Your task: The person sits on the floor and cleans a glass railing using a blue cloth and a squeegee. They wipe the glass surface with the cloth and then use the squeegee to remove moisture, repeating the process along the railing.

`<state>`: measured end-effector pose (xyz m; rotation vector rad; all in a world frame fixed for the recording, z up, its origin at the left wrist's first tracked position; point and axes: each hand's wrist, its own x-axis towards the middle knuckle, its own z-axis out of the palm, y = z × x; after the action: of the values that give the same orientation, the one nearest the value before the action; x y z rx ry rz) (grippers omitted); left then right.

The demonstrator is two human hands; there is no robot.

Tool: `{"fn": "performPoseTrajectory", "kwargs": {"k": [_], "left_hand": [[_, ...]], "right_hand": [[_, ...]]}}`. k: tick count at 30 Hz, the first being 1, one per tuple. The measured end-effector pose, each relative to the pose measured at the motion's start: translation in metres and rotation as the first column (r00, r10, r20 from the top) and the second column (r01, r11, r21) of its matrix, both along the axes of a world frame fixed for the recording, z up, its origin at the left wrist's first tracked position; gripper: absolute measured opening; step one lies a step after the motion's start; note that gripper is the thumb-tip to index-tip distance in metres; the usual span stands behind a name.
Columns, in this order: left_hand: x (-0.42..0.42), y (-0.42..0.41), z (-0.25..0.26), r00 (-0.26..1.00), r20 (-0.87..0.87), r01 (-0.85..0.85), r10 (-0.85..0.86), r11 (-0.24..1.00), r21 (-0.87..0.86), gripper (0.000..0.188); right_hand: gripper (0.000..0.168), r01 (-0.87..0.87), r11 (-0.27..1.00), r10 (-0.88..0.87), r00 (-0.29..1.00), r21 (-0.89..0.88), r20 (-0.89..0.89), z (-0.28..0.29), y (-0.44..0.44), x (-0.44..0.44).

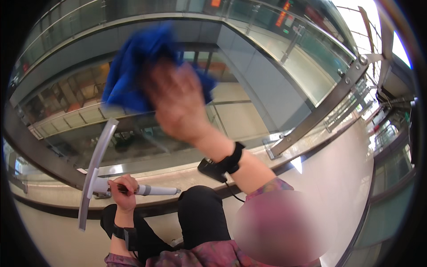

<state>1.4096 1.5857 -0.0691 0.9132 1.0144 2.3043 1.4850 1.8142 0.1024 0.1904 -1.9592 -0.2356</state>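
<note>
My right hand (pixel 181 100), blurred by motion, presses or holds a blue cloth (pixel 133 73) up in front of a glass balustrade panel (pixel 240 116); whether the cloth touches the glass cannot be told. At the lower left, my left hand (pixel 125 192) is closed around the handle of a window squeegee (pixel 96 170). Its long, slightly curved head stands roughly upright in the picture, left of the hand, and its white and grey handle (pixel 156 190) points right. A black strapped device sits on each wrist.
Metal balustrade posts (pixel 320 108) stand at right and at left (pixel 36 153). A pale stone ledge (pixel 160 177) with a dark edge runs along the foot of the glass, before my knees. Beyond the glass lie lower floors and another railing (pixel 196 15). Smooth floor (pixel 333 180) stretches to the right.
</note>
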Motion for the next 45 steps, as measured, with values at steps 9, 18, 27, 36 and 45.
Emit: {"fn": "performPoseTrajectory", "kwargs": {"k": [9, 18, 27, 36, 45], "left_hand": [[0.006, -0.003, 0.006, 1.0, 0.027, 0.009, -0.009, 1.0, -0.017, 0.065], [-0.002, 0.011, -0.013, 0.987, -0.126, 0.08, -0.102, 0.983, -0.168, 0.064], [-0.009, 0.013, -0.016, 0.987, -0.078, 0.118, -0.138, 0.97, -0.213, 0.062], [-0.014, 0.01, -0.022, 0.991, -0.061, 0.099, -0.121, 0.954, -0.282, 0.065], [-0.012, 0.015, -0.009, 0.97, -0.102, 0.18, -0.222, 0.931, -0.317, 0.065]], "right_hand": [[0.046, 0.31, 0.76, -0.399, 0.916, -0.571, -0.034, -0.225, 0.079, 0.121], [0.036, 0.198, 0.756, -0.402, 0.893, -0.624, -0.204, -0.129, 0.074, 0.091], [0.048, 0.079, 0.658, -0.607, 0.645, -0.749, -0.464, -0.098, 0.162, 0.14], [0.035, -0.063, 0.399, -0.626, 0.711, -0.915, -0.322, -0.179, 0.224, 0.209], [0.037, -0.129, 0.119, -0.78, 0.602, -0.985, -0.173, -0.246, 0.262, 0.242]]}}
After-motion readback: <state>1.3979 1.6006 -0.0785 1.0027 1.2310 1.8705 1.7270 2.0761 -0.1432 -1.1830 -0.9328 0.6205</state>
